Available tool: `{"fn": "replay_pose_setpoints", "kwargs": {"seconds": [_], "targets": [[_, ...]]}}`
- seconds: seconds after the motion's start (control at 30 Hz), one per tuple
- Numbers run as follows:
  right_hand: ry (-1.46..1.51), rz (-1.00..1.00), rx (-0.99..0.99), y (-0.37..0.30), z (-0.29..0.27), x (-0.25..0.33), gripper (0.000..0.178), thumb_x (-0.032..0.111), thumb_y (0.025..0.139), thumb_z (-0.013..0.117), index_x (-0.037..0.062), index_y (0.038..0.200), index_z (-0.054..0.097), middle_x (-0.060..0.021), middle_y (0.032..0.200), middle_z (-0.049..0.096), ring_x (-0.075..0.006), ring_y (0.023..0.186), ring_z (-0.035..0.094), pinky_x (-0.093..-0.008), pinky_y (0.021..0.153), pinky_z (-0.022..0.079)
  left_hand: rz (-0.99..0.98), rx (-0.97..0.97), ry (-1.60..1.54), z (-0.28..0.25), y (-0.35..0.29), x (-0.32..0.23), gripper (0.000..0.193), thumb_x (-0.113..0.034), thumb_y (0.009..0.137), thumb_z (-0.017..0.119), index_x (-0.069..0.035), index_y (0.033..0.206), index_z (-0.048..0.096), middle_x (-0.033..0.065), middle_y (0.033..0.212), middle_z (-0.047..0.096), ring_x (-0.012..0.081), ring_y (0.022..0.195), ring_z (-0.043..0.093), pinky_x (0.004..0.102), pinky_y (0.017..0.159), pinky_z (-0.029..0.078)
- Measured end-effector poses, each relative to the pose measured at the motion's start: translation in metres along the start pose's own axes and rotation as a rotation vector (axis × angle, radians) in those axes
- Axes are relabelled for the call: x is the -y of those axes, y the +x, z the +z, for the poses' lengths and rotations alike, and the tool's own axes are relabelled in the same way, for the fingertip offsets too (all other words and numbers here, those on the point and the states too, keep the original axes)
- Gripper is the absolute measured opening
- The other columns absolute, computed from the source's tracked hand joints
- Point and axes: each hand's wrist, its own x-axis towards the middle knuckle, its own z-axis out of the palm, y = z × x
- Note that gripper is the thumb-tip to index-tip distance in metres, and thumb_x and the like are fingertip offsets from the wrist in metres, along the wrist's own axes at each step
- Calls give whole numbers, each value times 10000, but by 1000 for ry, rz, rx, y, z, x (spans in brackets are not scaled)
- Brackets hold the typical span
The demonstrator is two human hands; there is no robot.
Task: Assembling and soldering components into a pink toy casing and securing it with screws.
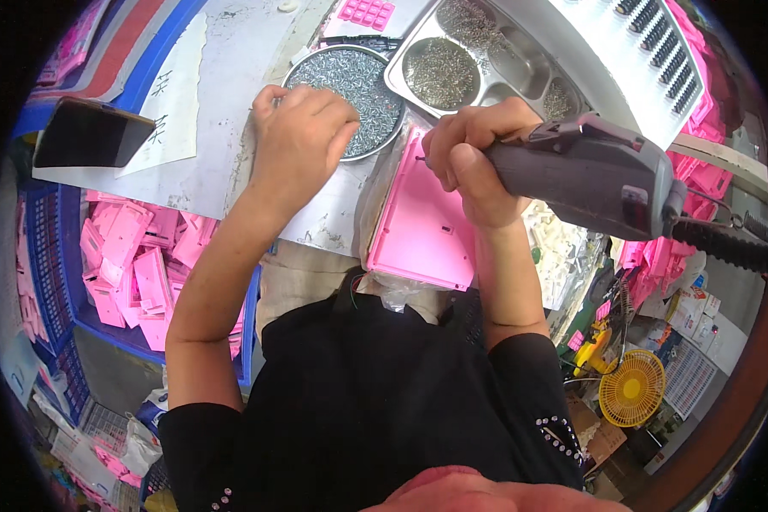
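Observation:
My left hand [303, 141] rests over the near left part of a round metal dish [398, 136] filled with small silvery screws [350, 81]. Its fingers are curled down, and whatever they pinch, if anything, is hidden. A dark grey electric screwdriver [580, 179] is gripped in my right hand [478, 158], lying nearly level with its thin bit pointing left. Below that hand lies a flat pink plastic casing [422, 230] with a raised rim, at the near edge of the worktable [316, 230]. The bit is over the casing's far left part; whether it touches cannot be told.
A metal compartment tray [401, 81] of small screws stands beyond the dish. At far right is a white box [648, 94] with black parts. A phone [102, 132] leans at left above a blue crate [252, 324] of pink pieces. White parts [555, 247] lie right of the casing.

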Motion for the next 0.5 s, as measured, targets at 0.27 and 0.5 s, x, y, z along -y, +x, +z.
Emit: {"fn": "replay_pose_setpoints", "kwargs": {"seconds": [0.27, 0.5], "targets": [[253, -112, 37, 11, 6, 29, 256, 200, 986, 658, 65, 1120, 487, -18, 618, 485, -133, 468, 452, -351, 491, 426, 122, 128, -155, -21, -6, -39, 134, -150, 822, 781, -136, 914, 685, -10, 939, 671, 196, 958, 631, 463, 1013, 314], [254, -26, 78, 7, 22, 46, 227, 207, 987, 640, 80, 1061, 466, -10, 624, 489, -140, 492, 489, -371, 570, 488, 152, 147, -176, -31, -7, -45, 155, -164, 786, 795, -119, 872, 674, -1, 880, 629, 209, 951, 611, 499, 1042, 307]]}}
